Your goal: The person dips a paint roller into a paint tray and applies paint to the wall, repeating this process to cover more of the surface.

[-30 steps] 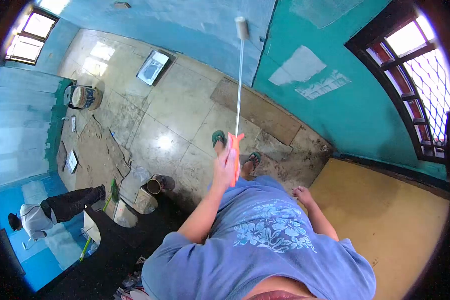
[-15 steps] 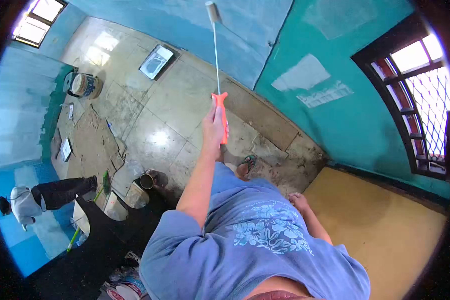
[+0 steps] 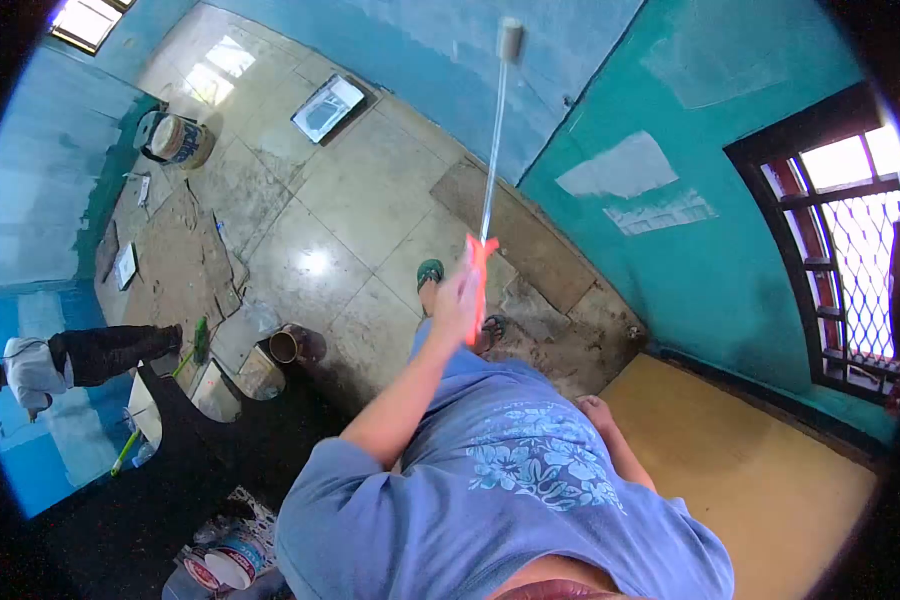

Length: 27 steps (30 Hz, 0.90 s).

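My left hand (image 3: 457, 305) is wrapped round the orange handle of a long-necked mini paint roller (image 3: 495, 150). Its thin metal rod points away from me, and the small pale roller head (image 3: 511, 40) overlaps the blue wall (image 3: 410, 45) in this view. Low beside my hip, my right hand (image 3: 596, 412) hangs with its fingers curled in and nothing showing in them; my shirt hides part of that arm. Under the roller handle, my sandalled feet (image 3: 430, 272) are on the dirty tiled floor (image 3: 350, 190).
A teal wall (image 3: 610, 260) with white patches and a grilled window (image 3: 850, 250) rises at right, above a tan board (image 3: 740, 430). A paint tray (image 3: 328, 108), a bucket (image 3: 177, 140) and a brown pot (image 3: 285, 346) stand on the floor. Another person (image 3: 60, 362) is at far left.
The roller head has swung right and slightly down in view, and my left hand has come lower and nearer my body. My view has shifted a little; a second foot now shows.
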### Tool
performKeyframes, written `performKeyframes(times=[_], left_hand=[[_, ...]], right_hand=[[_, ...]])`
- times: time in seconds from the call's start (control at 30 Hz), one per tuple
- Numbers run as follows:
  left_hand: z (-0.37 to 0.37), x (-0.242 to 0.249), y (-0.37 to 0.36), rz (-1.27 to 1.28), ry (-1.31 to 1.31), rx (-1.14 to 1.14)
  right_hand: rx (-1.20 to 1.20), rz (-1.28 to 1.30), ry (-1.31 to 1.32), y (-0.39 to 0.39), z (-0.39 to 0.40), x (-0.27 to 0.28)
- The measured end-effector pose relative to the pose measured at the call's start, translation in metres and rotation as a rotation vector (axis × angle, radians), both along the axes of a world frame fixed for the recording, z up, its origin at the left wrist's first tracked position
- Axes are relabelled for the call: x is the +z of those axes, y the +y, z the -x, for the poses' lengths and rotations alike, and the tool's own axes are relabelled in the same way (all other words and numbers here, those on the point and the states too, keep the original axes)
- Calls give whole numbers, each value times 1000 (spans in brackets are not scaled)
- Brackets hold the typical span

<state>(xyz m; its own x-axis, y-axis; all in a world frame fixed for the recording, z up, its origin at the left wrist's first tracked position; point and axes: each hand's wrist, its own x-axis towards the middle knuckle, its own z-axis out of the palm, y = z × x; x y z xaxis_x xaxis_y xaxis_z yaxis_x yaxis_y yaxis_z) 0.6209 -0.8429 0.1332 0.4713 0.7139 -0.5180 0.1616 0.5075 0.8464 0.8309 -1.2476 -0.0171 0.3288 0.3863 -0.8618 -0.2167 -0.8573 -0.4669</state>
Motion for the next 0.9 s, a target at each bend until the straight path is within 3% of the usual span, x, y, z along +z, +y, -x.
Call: performKeyframes(times=[0.07,0.13,0.2,0.27,0.43,0.57,0.63,0.67,0.8,0.9], left_hand=[[-21,17,46,-31,-75,215],[-27,-23,104,-266,-34,292],[-31,-7,140,-216,-85,376],[-26,-4,165,-316,-15,398],[-20,-27,193,-194,9,319],[-14,-55,147,-204,35,264],[0,-86,92,-404,224,185],[7,-63,62,-98,102,100],[8,-49,-27,-13,-38,80],[-2,-59,-9,-7,-40,98]], right_hand=[[-1,3,-3,-5,-3,-7],[-5,14,-7,-11,-7,-8],[-69,1,-9,-14,-7,-4],[-82,22,-17,-16,-5,6],[13,18,-8,-26,5,18],[-2,55,17,-6,8,41],[44,54,-3,5,6,47],[72,33,-12,7,4,45],[34,35,10,-1,-6,16],[-136,50,47,0,-10,6]])
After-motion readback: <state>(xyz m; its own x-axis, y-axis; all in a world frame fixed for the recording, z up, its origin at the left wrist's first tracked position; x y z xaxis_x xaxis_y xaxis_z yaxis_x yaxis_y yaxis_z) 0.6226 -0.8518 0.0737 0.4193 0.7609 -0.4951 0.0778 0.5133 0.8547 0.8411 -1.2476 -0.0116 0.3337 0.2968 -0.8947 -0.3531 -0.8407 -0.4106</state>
